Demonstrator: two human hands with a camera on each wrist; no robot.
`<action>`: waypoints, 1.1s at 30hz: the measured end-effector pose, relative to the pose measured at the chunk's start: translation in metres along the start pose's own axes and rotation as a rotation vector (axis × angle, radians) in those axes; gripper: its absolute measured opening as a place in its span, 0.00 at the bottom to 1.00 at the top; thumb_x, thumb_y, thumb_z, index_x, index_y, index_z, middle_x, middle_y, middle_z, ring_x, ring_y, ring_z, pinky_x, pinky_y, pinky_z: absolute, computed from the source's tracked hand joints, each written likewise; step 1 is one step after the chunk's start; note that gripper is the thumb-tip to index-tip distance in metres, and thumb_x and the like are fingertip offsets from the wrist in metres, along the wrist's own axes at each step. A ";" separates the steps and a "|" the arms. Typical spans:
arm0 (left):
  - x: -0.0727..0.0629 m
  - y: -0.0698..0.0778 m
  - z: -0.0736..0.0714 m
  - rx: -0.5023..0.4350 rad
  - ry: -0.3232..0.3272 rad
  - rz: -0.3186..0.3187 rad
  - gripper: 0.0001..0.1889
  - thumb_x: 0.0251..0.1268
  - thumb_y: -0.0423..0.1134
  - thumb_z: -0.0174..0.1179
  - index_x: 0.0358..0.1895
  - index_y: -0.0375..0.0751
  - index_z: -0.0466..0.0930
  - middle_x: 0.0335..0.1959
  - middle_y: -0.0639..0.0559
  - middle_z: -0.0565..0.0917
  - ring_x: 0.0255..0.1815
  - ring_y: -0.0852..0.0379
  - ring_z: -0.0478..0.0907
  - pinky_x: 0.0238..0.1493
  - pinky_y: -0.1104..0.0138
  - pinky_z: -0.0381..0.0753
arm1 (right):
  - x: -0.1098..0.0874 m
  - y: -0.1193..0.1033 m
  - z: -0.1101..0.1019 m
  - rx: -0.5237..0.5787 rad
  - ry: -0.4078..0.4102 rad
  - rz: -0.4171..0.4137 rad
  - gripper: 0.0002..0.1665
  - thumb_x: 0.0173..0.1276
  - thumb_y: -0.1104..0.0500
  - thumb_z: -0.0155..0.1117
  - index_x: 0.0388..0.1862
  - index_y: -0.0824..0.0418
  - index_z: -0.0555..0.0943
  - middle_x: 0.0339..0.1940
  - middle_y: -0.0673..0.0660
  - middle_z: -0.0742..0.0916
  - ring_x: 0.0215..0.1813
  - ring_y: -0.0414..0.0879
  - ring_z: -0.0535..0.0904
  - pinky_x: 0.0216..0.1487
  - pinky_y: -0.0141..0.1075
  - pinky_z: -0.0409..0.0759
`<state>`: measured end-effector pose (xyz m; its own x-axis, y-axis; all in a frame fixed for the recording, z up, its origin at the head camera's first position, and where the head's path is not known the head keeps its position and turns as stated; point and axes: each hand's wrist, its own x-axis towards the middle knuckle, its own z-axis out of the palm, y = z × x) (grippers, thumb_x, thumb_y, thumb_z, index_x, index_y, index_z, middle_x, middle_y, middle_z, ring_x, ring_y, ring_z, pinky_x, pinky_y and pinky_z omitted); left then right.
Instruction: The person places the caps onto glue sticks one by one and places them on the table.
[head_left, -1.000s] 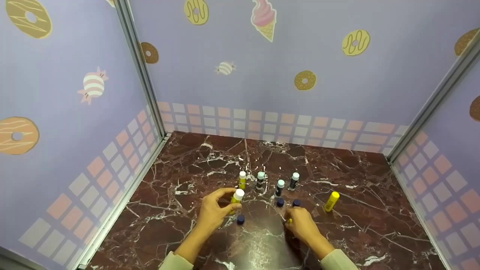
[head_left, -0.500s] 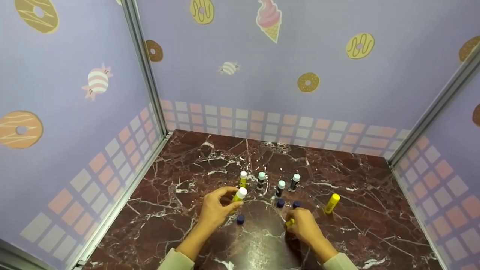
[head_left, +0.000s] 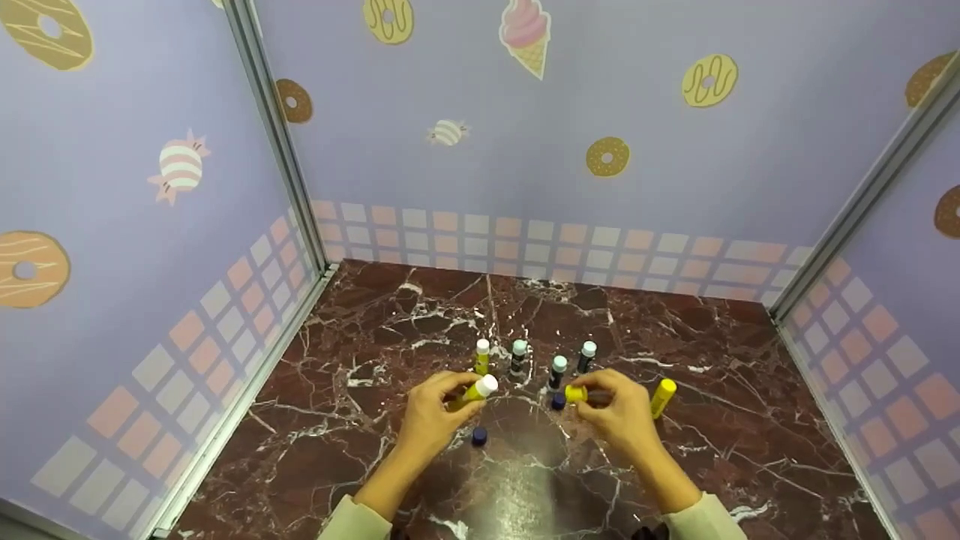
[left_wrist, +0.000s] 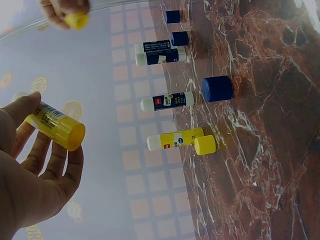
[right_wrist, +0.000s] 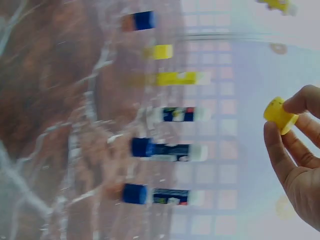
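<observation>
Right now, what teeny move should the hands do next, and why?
I'd probably bring the yellow cap over to the yellow glue stick: the right hand pinches the cap, while the left hand holds the stick with its white end uncovered.

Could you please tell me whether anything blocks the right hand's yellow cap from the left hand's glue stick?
Nothing visible does: between the yellow cap and glue stick is open space; the blue caps sit lower, on the tabletop.
</observation>
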<state>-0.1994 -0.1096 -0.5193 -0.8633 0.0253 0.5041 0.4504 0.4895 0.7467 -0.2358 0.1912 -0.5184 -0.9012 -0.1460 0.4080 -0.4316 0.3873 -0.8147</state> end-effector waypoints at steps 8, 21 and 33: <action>-0.001 0.002 0.000 0.064 0.008 0.062 0.19 0.50 0.38 0.78 0.48 0.48 0.88 0.41 0.54 0.87 0.36 0.56 0.83 0.38 0.66 0.87 | 0.002 -0.012 -0.009 0.202 0.112 0.011 0.18 0.53 0.81 0.72 0.40 0.66 0.88 0.42 0.63 0.88 0.40 0.52 0.87 0.43 0.31 0.88; 0.000 0.010 0.005 0.215 -0.028 0.157 0.20 0.52 0.38 0.76 0.51 0.49 0.87 0.46 0.56 0.87 0.47 0.56 0.80 0.52 0.60 0.84 | -0.006 -0.032 0.010 0.229 0.048 -0.077 0.17 0.53 0.76 0.76 0.41 0.62 0.88 0.41 0.59 0.89 0.40 0.54 0.88 0.43 0.37 0.89; 0.005 0.024 0.016 0.312 -0.074 0.257 0.20 0.53 0.36 0.76 0.52 0.47 0.88 0.44 0.56 0.84 0.47 0.58 0.77 0.49 0.68 0.83 | -0.009 -0.059 0.039 0.216 0.017 -0.129 0.18 0.53 0.78 0.75 0.41 0.65 0.87 0.41 0.58 0.90 0.42 0.54 0.88 0.43 0.45 0.89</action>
<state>-0.1967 -0.0841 -0.5061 -0.7508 0.2386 0.6159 0.5728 0.6995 0.4274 -0.2038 0.1347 -0.4904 -0.8384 -0.1650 0.5195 -0.5426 0.1627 -0.8241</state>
